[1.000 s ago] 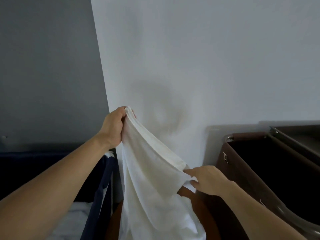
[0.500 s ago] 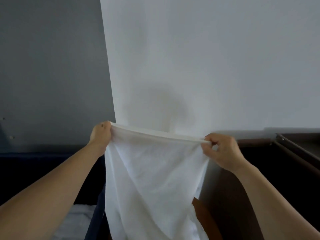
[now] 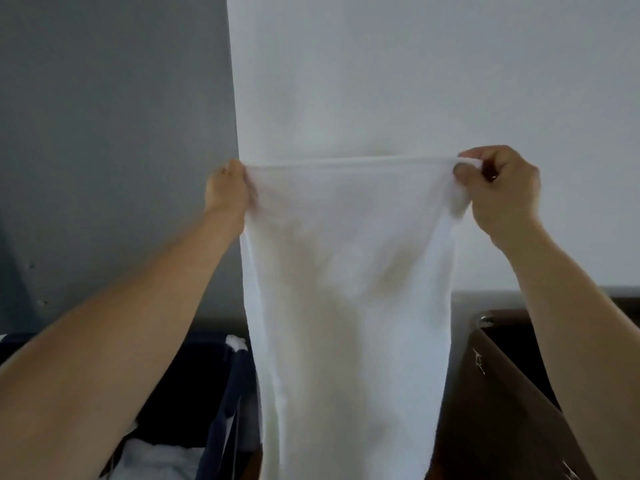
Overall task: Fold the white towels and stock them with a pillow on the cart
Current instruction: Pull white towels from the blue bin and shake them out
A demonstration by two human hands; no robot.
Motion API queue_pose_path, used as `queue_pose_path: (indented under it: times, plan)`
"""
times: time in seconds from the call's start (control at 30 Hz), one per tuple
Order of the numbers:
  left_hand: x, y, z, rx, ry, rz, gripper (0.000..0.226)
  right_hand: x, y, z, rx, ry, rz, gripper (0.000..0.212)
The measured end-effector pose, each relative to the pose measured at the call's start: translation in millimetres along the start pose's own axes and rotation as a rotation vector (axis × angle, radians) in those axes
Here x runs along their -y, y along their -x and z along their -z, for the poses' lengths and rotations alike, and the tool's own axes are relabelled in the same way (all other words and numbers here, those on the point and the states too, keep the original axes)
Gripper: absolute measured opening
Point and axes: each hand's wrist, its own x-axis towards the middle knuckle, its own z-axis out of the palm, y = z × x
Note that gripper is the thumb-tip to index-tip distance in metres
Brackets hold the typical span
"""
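Both grips pinch the thin white cloth towel: left hand and right hand at its top corners. Towel hangs taut between them. Risk, I judge: uneven pull skews the fold.

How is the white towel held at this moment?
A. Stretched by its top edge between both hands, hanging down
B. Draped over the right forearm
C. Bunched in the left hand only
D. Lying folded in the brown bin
A: the left hand and right hand each pinch a top corner of the white towel, which hangs down.
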Motion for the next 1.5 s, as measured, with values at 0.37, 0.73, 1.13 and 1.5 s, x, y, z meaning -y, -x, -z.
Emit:
queue_pose_path:
  times: [0.37,0.73,1.13,1.5]
  plan:
    - [-43.3,-4.7,-5.0,0.028,-0.032,-0.005,0.035,25.0,-9.8,7.7,-0.042,0.046,-0.072,0.010]
    - [-33.0,-5.0,-17.6,-0.023,0.164,0.130,0.031,30.5,-3.8,7.3,-0.071,-0.151,-0.048,0.020]
    - [5.9,29.3,-40.5,-0.194,-0.209,0.098,0.035,-2.0,-9.1,6.6,-0.035,-0.338,-0.096,0.016]
    - [50.3,69.1,-34.3,-0.180,0.018,0.038,0.026,-64.6,30.0,-4.4,0.123,-0.222,-0.171,0.016]
